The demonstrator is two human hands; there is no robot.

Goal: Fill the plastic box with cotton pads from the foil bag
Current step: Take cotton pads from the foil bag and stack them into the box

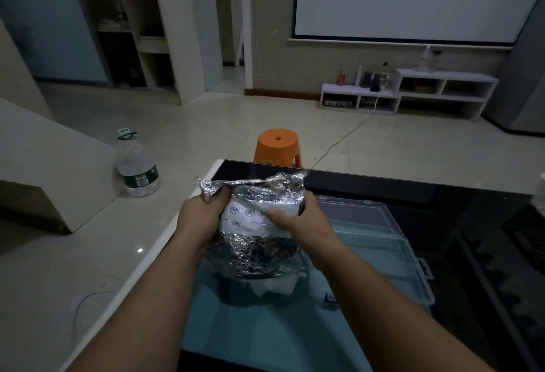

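I hold a crumpled silver foil bag (pixel 256 233) upside down over the clear blue plastic box (pixel 392 256), which lies open on the dark table. My left hand (pixel 198 218) grips the bag's left upper corner. On the right side my right hand (pixel 300 218) grips the bag, thumb pressed on its white label. White cotton pads (pixel 277 284) stick out of the bag's lower opening, just above the box floor. The box's lid (pixel 354 209) lies flat behind the bag.
The dark glass table (pixel 383 186) has a white rim on the left. An orange stool (pixel 278 146) stands beyond the table's far edge. A large water bottle (pixel 137 165) sits on the floor at left, beside a white counter. A cable runs across the floor.
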